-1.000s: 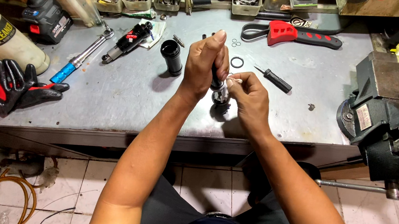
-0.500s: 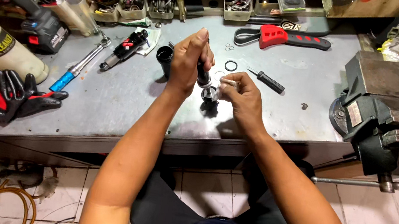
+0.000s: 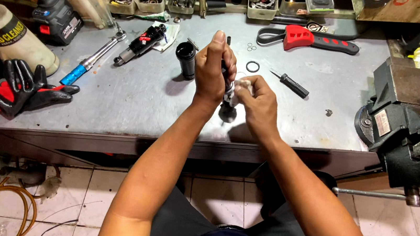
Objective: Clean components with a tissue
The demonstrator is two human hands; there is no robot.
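centrally, left hand (image 3: 214, 71) and right hand (image 3: 256, 105) grip a black shaft (image 3: 225, 72), bench edge (image 3: 113, 136) near.

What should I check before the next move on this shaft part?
1. Left hand wrapped around the dark shaft, upright: ok.
2. Right hand presses a white cloth to the shaft's lower end: ok.
3. Base resting on the bench or held just above it: cannot tell.
4. O-ring lies apart, behind the hands: ok.
5. Black sleeve stands upright, near the left hand: ok.
6. Cleanness of the wiped surface: cannot tell, hidden.
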